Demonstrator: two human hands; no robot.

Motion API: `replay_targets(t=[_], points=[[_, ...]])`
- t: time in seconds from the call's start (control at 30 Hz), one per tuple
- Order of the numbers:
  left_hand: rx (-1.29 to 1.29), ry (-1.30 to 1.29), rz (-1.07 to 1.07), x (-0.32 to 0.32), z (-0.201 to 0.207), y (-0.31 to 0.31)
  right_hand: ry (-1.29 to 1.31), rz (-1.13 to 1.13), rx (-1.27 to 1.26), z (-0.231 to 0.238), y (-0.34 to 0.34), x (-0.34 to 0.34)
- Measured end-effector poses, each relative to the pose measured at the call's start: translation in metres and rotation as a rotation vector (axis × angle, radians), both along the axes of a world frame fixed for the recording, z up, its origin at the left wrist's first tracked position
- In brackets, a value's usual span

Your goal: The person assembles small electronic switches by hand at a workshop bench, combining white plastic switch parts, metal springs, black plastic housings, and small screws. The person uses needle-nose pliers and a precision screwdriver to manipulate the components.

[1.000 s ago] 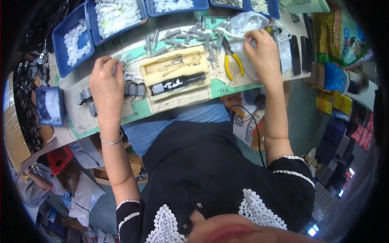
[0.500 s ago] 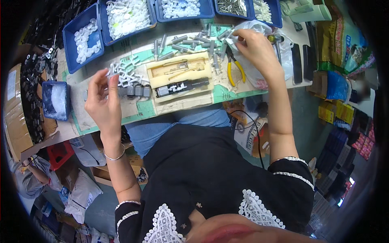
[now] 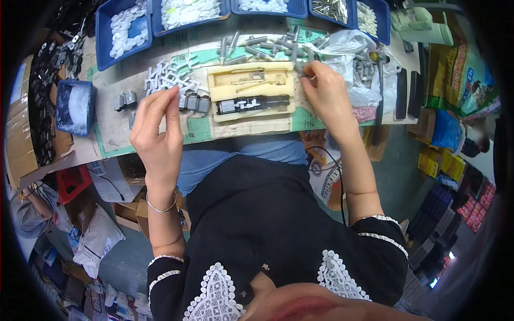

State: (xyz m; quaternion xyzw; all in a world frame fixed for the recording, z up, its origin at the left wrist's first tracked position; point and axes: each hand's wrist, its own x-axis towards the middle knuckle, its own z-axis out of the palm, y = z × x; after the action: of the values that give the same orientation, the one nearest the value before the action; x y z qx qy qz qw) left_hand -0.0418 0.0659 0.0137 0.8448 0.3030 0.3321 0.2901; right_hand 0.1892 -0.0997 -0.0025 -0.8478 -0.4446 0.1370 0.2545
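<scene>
Two hands: the left hand and the right hand are hanging over the near side of the table, well apart from each other.
Left fingers: they are curving toward the thumb, tips close together; I cannot tell whether they are pinching anything. A bangle is circling the wrist.
Right fingers: they are bending just beside the right end of the tray; I cannot tell whether they are gripping anything.
Tray: it is lying between the hands, cream-coloured, with two long channels.
Black piece: it is resting lengthwise in the near channel, white and grey bits showing along it.
Grey blocks: some are sitting between the left hand and the tray, others farther left.
Tub: blue, it is standing near the left edge, holding something white.
Bars: two dark ones are lying side by side toward the right end.
White parts: they are lying heaped beyond the left fingertips.
Bag: clear plastic, it is lying open beyond the right hand, holding grey parts.
Tubes: grey, they are lying scattered beyond the tray.
Bins: five blue ones are lining the far side, the fourth from the left holding metal pins, the others white or pale pieces.
</scene>
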Motion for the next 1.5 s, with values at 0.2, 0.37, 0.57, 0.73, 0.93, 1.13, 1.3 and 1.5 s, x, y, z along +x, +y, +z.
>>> replay_targets(t=[0.2, 0.37, 0.57, 0.73, 0.93, 1.13, 1.3, 1.5], points=[[0.011, 0.016, 0.049, -0.013, -0.002, 0.006, 0.016, -0.174, 0.065, 0.004, 0.001, 0.016], [-0.137, -0.014, 0.122, -0.014, 0.004, 0.004, -0.214, -0.12, -0.148, 0.003, 0.022, 0.017], [-0.048, -0.095, 0.157, -0.042, 0.013, 0.018, -0.127, -0.166, -0.134, 0.003, 0.026, 0.007], [0.023, -0.094, 0.51, -0.088, 0.033, 0.068, 0.133, -0.206, 0.177, -0.019, 0.007, 0.026], [0.348, 0.281, 0.333, -0.125, 0.026, 0.146, 0.152, -0.134, 0.401, -0.027, 0.001, 0.045], [0.559, 0.53, 0.13, -0.124, -0.003, 0.175, 0.419, -0.314, 0.375, -0.024, -0.005, 0.044], [0.562, 0.602, 0.111, -0.125, 0.003, 0.175, 0.824, -0.405, 0.511, -0.03, -0.023, 0.068], [0.359, 0.309, 0.184, -0.114, 0.039, 0.14, 0.959, -0.414, 0.465, -0.002, -0.012, 0.058]])
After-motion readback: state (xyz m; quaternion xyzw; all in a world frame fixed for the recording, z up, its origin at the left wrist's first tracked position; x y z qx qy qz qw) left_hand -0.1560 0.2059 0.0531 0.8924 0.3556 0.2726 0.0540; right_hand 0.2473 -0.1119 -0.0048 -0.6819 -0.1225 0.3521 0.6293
